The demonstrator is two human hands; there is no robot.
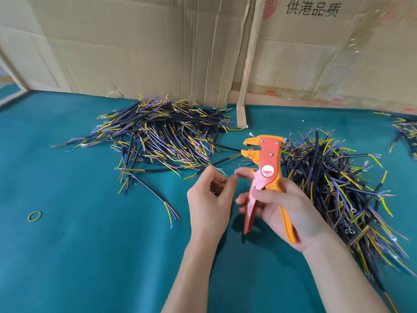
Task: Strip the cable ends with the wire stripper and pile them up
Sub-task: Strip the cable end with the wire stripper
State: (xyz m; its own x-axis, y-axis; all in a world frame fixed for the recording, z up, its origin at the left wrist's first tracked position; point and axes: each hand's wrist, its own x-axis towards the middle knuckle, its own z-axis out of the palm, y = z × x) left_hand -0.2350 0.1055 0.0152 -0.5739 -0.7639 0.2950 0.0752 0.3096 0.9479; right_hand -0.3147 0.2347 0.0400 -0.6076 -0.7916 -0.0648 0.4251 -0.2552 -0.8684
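The wire stripper [266, 177] is orange and red with a round label on its pivot; it stands nearly upright, head at the top with its toothed mouth facing left and parted, handles spread below. A large pile of cables [162, 134] lies to its left on the far side of the surface: short black-sheathed lengths with yellow, blue and purple cores fanned out at the ends, some tipped with small ring terminals. A second heap of cables [343, 188] of the same kind lies just to the stripper's right, more tangled.
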